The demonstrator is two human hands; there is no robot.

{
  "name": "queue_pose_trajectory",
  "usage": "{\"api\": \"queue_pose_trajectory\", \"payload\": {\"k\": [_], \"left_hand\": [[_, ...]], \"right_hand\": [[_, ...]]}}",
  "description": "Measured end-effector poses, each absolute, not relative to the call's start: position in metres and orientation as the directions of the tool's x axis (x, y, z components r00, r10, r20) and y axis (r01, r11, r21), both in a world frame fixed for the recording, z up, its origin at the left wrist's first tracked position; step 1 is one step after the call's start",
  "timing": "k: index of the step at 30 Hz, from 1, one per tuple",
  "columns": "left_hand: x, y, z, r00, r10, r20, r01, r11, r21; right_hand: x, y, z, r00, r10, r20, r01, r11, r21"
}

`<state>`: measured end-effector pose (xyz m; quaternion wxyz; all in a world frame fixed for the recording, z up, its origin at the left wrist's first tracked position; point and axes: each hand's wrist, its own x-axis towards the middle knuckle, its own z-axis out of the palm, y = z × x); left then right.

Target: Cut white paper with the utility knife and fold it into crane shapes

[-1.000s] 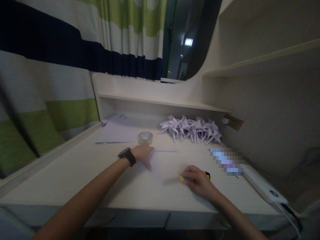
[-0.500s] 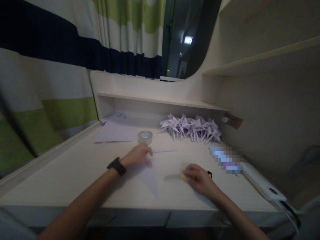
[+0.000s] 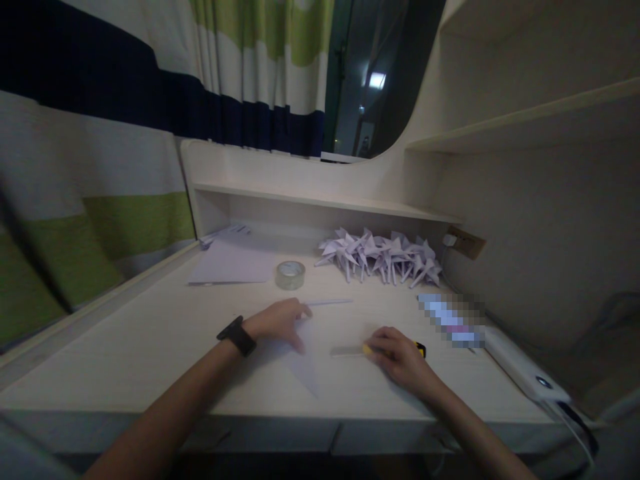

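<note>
My left hand [image 3: 283, 322], with a dark watch on the wrist, rests over a white folded paper triangle [image 3: 303, 367]. Its thumb and fingers are spread apart, and it covers the upper left part of the paper. A thin paper stick [image 3: 330, 302] lies just beyond the fingertips. In my right hand [image 3: 395, 353] is a utility knife [image 3: 419, 348] with a yellow and black handle. The long blade sticks out to the left, low over the desk and apart from the paper. A clear tape roll [image 3: 290, 275] stands behind my left hand.
Several folded paper pinwheels [image 3: 380, 255] are heaped at the back right. White paper sheets [image 3: 235, 260] lie at the back left. A blurred-out phone-like object [image 3: 447, 319] and a white power strip [image 3: 523, 363] line the right side, below a shelf [image 3: 525, 117].
My left hand has shifted slightly right and toward me, its thumb now lower on the paper. My right hand and the knife stay nearly in place.
</note>
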<state>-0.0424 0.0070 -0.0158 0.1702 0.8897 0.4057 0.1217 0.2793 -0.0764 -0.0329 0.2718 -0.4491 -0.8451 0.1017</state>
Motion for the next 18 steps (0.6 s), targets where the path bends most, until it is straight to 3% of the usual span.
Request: {"api": "queue_pose_trajectory", "payload": {"k": [11, 18], "left_hand": [[-0.039, -0.003, -0.004, 0.653, 0.715, 0.250, 0.534, -0.669, 0.517], [-0.038, -0.002, -0.006, 0.642, 0.710, 0.290, 0.517, -0.680, 0.520]], "right_hand": [[0.277, -0.077, -0.031, -0.443, 0.821, 0.359, 0.718, 0.565, -0.406], [0.277, -0.078, -0.031, -0.441, 0.822, 0.360, 0.724, 0.563, -0.398]]}}
